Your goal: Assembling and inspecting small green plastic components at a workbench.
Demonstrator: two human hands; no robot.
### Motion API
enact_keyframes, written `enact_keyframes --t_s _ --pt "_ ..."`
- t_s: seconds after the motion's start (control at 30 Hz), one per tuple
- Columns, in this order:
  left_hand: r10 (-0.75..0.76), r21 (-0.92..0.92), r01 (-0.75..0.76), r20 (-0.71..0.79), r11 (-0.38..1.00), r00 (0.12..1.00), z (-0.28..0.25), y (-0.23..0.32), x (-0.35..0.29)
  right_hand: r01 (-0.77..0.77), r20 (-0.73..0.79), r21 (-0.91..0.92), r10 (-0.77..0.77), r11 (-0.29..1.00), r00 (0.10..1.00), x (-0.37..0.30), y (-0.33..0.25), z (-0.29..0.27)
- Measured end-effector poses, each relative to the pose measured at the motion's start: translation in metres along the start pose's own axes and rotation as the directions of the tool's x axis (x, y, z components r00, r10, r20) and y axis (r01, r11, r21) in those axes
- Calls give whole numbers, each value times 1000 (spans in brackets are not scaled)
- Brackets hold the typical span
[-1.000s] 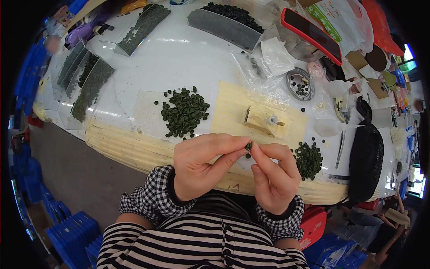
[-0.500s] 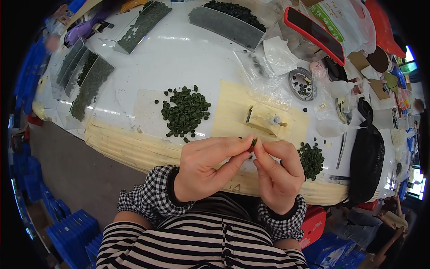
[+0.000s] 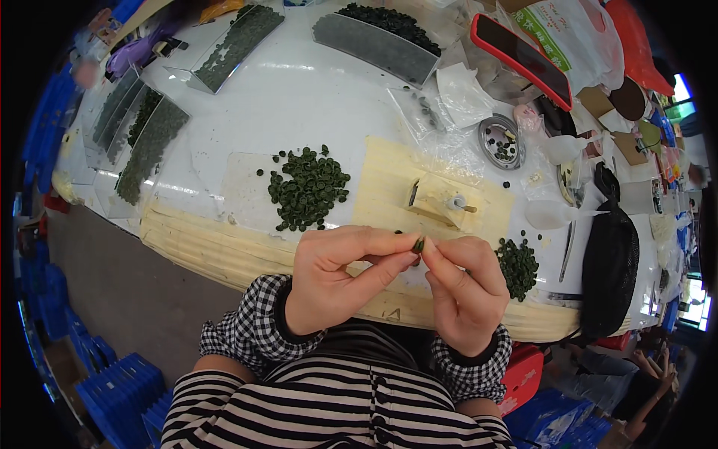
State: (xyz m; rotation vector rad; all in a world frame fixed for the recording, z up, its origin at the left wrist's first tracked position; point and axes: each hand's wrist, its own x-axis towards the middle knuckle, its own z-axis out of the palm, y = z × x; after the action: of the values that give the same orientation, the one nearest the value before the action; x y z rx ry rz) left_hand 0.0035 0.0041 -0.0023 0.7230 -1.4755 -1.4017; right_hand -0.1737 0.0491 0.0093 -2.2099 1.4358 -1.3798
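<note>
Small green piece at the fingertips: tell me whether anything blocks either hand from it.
Nothing visible does: the left hand pinches the small green piece directly, and the right hand is right at it, nothing showing between.

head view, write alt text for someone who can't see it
A left hand and right hand meet, pinching a small dark green piece at a white table. A larger pile of similar pieces lies left, a smaller pile right.

left to right: left pile (image 3: 308, 188), block (image 3: 436, 203), right pile (image 3: 517, 269), pouch (image 3: 612, 258) | phone (image 3: 521, 61) behind block
</note>
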Motion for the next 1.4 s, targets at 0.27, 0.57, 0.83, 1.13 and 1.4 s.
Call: enact_keyframes --t_s 0.27,0.57,0.83,1.13,1.4 --pt "14 -1 -14 -2 1000 1000 -1 0 1 -48 9 85 48 995 999 2 -4 -4" --pt "61 42 -61 -1 997 998 -2 3 2 -55 8 122 54 991 998 1 -5 -4" --pt "99 92 -101 22 991 995 -1 3 2 -61 -14 152 64 987 998 1 -5 -6" --pt "111 129 -115 42 985 993 -2 4 3 -59 -25 165 64 984 998 0 -4 -6" --pt "141 119 -142 24 983 990 0 1 3 -66 -23 165 71 984 997 0 -4 -6"
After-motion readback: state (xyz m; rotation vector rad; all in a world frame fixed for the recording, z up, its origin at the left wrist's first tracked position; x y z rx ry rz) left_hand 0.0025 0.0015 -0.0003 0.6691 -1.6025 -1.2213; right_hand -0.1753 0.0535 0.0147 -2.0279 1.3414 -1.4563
